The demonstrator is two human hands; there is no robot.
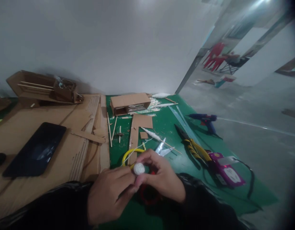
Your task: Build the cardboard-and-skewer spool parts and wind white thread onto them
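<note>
Between both hands, low in the middle of the view, is a small round white thing [139,168] that looks wound with thread. My left hand [111,191] pinches it from the left with bent fingers. My right hand [159,175] closes on it from the right with thumb and fingers. A yellow loop [125,155] lies just beyond the fingers, with a thin white string [148,140] near it. Past my right hand rest scissor blades [160,146] and a stick wound with white thread [151,134]. Something red under my right hand is mostly hidden.
Cardboard pieces [134,131], thin sticks [114,127] and a cardboard box [130,103] lie on the green table. Yellow-black pliers [197,150], a blue glue gun [206,119] and a purple box with a cord [226,169] sit right. Left are a black tablet [37,150] and cardboard sheets.
</note>
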